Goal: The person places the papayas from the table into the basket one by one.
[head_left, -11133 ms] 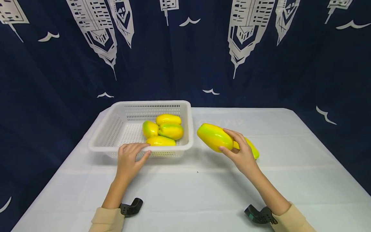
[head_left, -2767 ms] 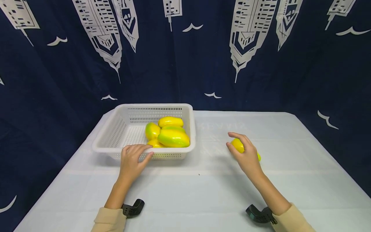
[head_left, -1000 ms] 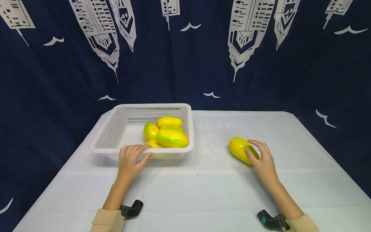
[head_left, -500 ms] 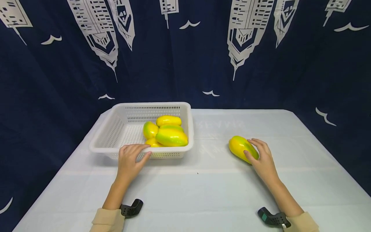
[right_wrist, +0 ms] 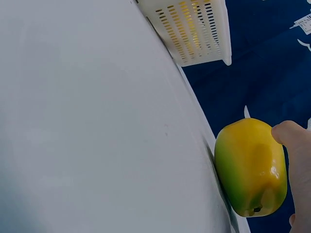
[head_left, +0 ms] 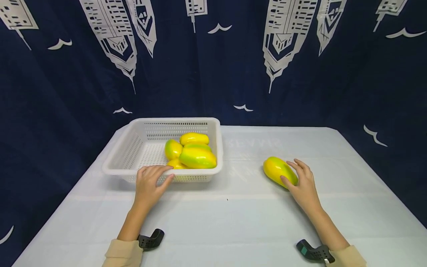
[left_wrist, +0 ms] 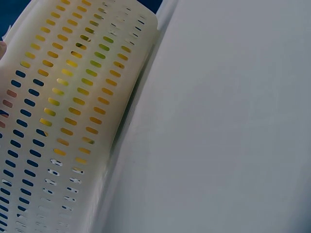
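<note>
My left hand (head_left: 149, 187) grips the near rim of a white plastic basket (head_left: 120, 172), with fingers over the edge and thumb outside. Inside, several glossy yellow-green mango-shaped fruits (head_left: 198, 157) are heaped toward the right side. On the table to the right lies another mango-shaped fruit (head_left: 275, 170). My right hand (head_left: 304, 187) holds its near right end, thumb on the near side and fingers curved along the far side. In the right wrist view the thumb (right_wrist: 286, 132) touches this fruit (right_wrist: 250, 167), which rests on the table; the other fingers are mostly hidden.
A white cloth covers the table (head_left: 213, 230). Behind its back edge hangs a dark blue curtain (head_left: 213, 74) with white building prints. The basket's slotted side wall (left_wrist: 73, 107) fills the left part of the left wrist view. Each wrist wears a black camera (head_left: 151, 239).
A held fruit from the earliest frame now lies on the pile in the basket. My right hand has moved back to the fruit on the table; its fingers spread slightly. The left hand stays put.
</note>
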The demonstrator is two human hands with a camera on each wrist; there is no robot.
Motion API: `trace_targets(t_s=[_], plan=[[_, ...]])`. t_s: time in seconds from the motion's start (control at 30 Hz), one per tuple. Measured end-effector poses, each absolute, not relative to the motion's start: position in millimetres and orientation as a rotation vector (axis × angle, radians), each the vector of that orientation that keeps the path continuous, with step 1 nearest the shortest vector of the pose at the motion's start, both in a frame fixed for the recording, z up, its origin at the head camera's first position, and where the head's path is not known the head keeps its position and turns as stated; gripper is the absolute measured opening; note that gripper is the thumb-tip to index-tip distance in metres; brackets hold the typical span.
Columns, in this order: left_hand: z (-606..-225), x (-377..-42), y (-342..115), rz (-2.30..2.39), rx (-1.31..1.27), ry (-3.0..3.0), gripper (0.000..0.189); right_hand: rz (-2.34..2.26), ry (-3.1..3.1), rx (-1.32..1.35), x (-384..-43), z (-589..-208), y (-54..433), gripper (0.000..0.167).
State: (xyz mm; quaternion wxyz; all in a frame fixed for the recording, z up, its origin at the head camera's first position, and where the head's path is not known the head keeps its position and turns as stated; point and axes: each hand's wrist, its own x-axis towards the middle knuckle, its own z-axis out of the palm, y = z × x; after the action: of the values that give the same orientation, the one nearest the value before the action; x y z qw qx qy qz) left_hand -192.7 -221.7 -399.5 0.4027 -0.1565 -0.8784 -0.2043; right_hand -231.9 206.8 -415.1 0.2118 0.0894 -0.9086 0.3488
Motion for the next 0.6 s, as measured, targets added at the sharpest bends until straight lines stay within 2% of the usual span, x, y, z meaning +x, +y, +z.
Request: trace_targets(t_s=[0.6], plan=[[-398.7, -192.6, -221.5, -0.531, -0.395, -2.228, 0.024, 1.036, -2.622, 0.243, -232.6, -422.2, 210.7, 0.066]])
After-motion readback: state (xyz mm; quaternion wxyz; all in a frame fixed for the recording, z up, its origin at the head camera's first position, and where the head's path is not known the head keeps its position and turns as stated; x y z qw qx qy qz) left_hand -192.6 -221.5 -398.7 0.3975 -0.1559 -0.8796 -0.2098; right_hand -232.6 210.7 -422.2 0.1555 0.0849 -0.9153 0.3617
